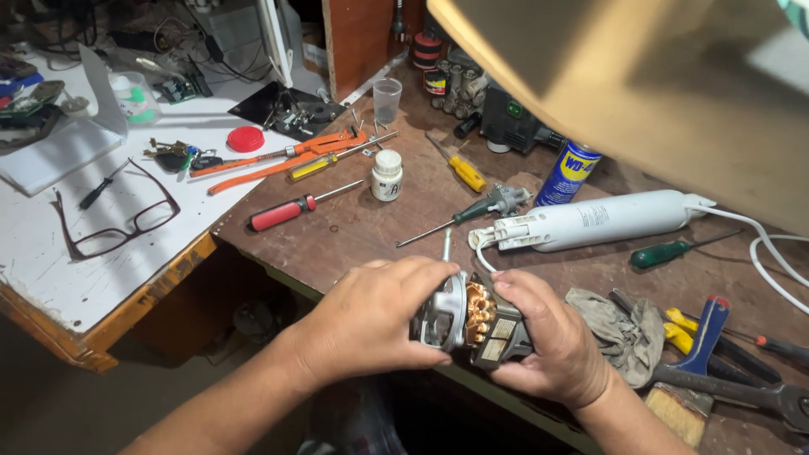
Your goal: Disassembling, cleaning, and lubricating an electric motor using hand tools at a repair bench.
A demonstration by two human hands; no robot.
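Over the brown worktop (354, 236) edge, the left hand (371, 316) and right hand (548, 337) both close around a small electric motor (472, 316) with copper windings. Behind lie a white cylindrical housing (598, 221), a blue-and-yellow spray can (566, 173) and a small white bottle (387, 175).

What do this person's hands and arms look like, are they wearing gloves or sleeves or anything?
Both are bare. The left hand and right hand wear no gloves, and no rings show on the fingers in view. No watch or band sits on either wrist. Both forearms are uncovered as far as the picture reaches, so no sleeve shows. No cables or markings are on them.
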